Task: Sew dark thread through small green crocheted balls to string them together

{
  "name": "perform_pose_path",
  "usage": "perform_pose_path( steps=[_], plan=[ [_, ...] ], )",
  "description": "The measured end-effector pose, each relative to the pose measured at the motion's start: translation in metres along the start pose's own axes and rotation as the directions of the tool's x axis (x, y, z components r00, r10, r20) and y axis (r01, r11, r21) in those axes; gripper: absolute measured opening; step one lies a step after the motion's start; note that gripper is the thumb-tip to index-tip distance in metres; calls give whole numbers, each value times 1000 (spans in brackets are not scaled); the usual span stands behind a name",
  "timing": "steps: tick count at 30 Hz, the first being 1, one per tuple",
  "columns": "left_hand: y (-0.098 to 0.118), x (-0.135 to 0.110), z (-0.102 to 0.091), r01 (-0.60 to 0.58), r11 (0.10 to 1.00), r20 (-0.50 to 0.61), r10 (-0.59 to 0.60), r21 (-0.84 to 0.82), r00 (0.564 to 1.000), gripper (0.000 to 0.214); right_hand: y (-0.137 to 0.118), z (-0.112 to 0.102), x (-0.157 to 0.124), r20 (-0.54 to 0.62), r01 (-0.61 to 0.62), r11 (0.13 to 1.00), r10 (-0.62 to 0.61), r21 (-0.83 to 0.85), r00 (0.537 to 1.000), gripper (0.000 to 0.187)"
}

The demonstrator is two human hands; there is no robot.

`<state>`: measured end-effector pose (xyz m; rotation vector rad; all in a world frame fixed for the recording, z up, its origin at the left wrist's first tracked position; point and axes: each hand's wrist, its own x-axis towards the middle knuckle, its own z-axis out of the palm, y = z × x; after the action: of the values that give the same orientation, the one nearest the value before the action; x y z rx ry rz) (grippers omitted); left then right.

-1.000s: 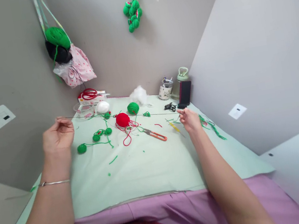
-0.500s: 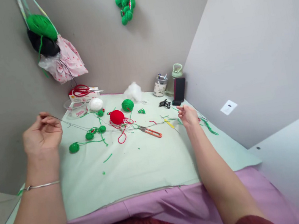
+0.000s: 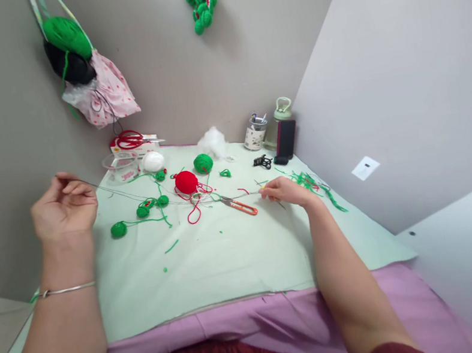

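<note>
My left hand (image 3: 63, 207) is raised over the mat's left edge, its fingers pinched on a thin dark thread (image 3: 120, 192). The thread sags rightwards across the mat towards the red yarn ball (image 3: 186, 181). My right hand (image 3: 287, 192) is low on the mat, fingertips pressed together beside a small yellow-handled tool (image 3: 267, 191) and just right of the orange snips (image 3: 241, 206). What those fingers hold is too small to make out. Small green crocheted balls (image 3: 118, 229) on green yarn lie below my left hand.
A pale green mat (image 3: 215, 265) covers the table. At the back stand a clear bowl (image 3: 118, 167), a white ball (image 3: 153, 161), red scissors (image 3: 131, 139), a green yarn ball (image 3: 203, 163), white stuffing (image 3: 213, 141), a pen cup (image 3: 254, 133), a bottle (image 3: 282, 113) and a phone (image 3: 286, 138). Walls close in on both sides.
The thread was taut between both hands and is now slack. My right hand has dropped left and down onto the mat beside the snips. My left hand has moved slightly outward.
</note>
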<state>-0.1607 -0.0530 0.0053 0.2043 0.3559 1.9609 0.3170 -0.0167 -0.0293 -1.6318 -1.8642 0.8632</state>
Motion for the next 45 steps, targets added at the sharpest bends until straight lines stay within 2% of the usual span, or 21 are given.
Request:
perform_pose_path(
  steps=[5, 8, 11, 14, 18, 23, 25, 27, 28, 30, 31, 32, 33, 35, 36, 37, 38, 40, 42, 43, 45],
  plan=[
    [0, 0, -1, 0, 1000, 24, 0, 10, 1000, 21, 2, 8, 7, -165, -4, 967, -39, -255, 986, 12],
    [0, 0, 0, -1, 1000, 22, 1, 13, 1000, 22, 0, 24, 11, -151, 33, 953, -83, -303, 985, 12],
    [1, 1, 0, -2, 1000, 15, 2, 17, 1000, 22, 0, 35, 14, -160, 33, 962, -79, -273, 984, 10],
    [1, 4, -1, -24, 999, -15, 25, 24, 1000, 22, 0, 33, 16, -210, 25, 989, -55, -143, 976, 10],
    [2, 8, -2, -105, 994, -87, 108, 41, 990, 25, -4, 18, 15, -237, 39, 983, 4, 177, 971, 3],
    [4, 10, -2, -142, 983, -182, 162, 114, 970, 28, -13, 5, 8, -207, 76, 839, 44, 539, 977, 30],
    [0, 10, -1, -179, 955, -204, 228, 235, 952, 27, -19, 3, 4, -178, 86, 768, 37, 635, 983, 38],
    [-9, 7, 0, -285, 830, -140, 393, 478, 909, 21, -28, 6, 1, -145, 89, 703, 20, 705, 989, 43],
    [-15, 4, 1, -365, 689, -49, 502, 626, 863, 18, -33, 9, -1, -127, 87, 677, 9, 731, 992, 44],
    [-32, -6, 2, -512, 290, 261, 603, 808, 754, 17, -45, 19, -5, -85, 76, 637, -17, 767, 996, 45],
    [-43, -14, 3, -567, 117, 409, 577, 815, 707, 16, -51, 26, -8, -57, 66, 617, -34, 784, 998, 44],
    [-54, -24, 4, -611, 42, 515, 496, 790, 700, 7, -57, 34, -11, -21, 50, 596, -56, 802, 998, 42],
    [-65, -35, 5, -639, 41, 567, 421, 768, 708, 6, -64, 42, -15, 21, 31, 576, -84, 817, 996, 40],
    [-88, -59, 8, -629, 133, 593, 234, 766, 771, 11, -76, 57, -23, 115, -15, 554, -146, 832, 983, 34],
    [-99, -70, 10, -578, 213, 571, 99, 788, 815, 14, -81, 63, -28, 162, -38, 557, -174, 829, 971, 32],
    [-108, -80, 11, -491, 307, 533, -67, 816, 844, 22, -86, 69, -32, 207, -60, 572, -194, 818, 959, 31],
    [-115, -89, 12, -366, 367, 475, -272, 855, 837, 37, -90, 73, -35, 250, -82, 591, -208, 802, 946, 31],
    [-126, -100, 12, -185, 431, 415, -535, 883, 736, 57, -96, 79, -41, 320, -115, 630, -220, 768, 922, 31],
    [-130, -104, 11, -103, 444, 404, -664, 890, 630, 56, -98, 81, -43, 358, -131, 659, -222, 740, 907, 32],
    [-130, -104, 9, -103, 438, 406, -688, 893, 602, 50, -98, 82, -43, 366, -132, 671, -220, 730, 904, 32],
    [-130, -100, 6, -151, 397, 402, -690, 905, 602, 39, -97, 81, -42, 368, -129, 689, -212, 713, 905, 32]
  ],
)
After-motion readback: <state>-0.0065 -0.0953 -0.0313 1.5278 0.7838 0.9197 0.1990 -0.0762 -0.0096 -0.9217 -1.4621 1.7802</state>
